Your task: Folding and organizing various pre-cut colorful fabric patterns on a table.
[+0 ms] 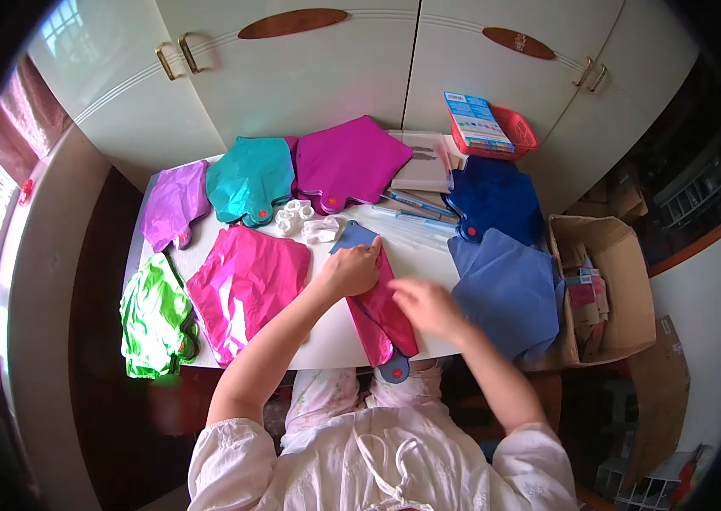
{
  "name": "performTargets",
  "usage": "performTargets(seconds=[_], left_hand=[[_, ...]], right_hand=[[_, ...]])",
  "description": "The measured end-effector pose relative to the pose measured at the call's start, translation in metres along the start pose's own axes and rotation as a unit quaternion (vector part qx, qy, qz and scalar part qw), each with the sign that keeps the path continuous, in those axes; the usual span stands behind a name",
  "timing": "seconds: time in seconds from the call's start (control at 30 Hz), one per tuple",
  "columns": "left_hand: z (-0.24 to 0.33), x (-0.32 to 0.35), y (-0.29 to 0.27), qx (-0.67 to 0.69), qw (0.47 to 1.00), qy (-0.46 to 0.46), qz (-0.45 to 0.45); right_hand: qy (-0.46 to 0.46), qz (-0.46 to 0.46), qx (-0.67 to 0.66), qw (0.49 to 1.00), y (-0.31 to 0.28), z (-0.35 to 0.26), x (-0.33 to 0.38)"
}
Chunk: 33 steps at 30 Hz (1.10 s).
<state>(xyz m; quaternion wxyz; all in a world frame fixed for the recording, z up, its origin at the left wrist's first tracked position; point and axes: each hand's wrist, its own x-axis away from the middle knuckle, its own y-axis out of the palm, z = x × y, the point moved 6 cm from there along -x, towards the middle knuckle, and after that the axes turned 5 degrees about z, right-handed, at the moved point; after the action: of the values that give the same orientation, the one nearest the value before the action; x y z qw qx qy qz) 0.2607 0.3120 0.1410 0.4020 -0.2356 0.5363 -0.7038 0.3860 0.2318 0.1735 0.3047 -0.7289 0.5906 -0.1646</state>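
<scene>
In front of me lies a folded pink foil balloon, long and narrow, together with a grey-blue layer whose round tab with a red dot hangs past the table's near edge. My left hand presses the far part of this bundle down, fingers bent onto it. My right hand hovers by its right side, fingers loosely apart and slightly blurred, holding nothing visible. Left of the bundle spreads a flat bright pink foil balloon. A grey-blue stack of flat balloons lies to the right.
Lilac, teal, magenta, green and dark blue foil stacks ring the white table. Small white rolls and clear packets lie between. A red basket and cardboard box stand right.
</scene>
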Motion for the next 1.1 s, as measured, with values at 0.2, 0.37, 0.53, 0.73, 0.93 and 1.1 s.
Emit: performTargets(seconds=[0.2, 0.37, 0.53, 0.73, 0.93, 1.1], left_hand=[[0.004, -0.002, -0.001, -0.007, 1.000, 0.001, 0.012], [0.009, -0.003, -0.003, -0.009, 1.000, -0.002, 0.000], [0.003, 0.001, 0.000, -0.017, 1.000, -0.006, 0.017], [0.005, -0.001, 0.000, 0.000, 1.000, -0.025, -0.018], [0.006, -0.001, -0.002, -0.002, 0.998, -0.045, -0.039], [0.007, -0.001, -0.004, 0.002, 0.998, -0.046, -0.038]], right_hand=[[0.108, -0.052, 0.035, 0.992, -0.006, 0.053, -0.074], [0.075, -0.007, 0.159, 0.984, 0.006, 0.071, -0.089], [0.108, -0.064, 0.207, 0.970, 0.003, 0.046, -0.065], [0.105, -0.106, 0.237, 0.960, 0.000, 0.039, -0.025], [0.066, -0.104, 0.252, 0.960, -0.002, 0.024, 0.010], [0.049, -0.119, 0.303, 0.944, -0.003, 0.014, 0.026]])
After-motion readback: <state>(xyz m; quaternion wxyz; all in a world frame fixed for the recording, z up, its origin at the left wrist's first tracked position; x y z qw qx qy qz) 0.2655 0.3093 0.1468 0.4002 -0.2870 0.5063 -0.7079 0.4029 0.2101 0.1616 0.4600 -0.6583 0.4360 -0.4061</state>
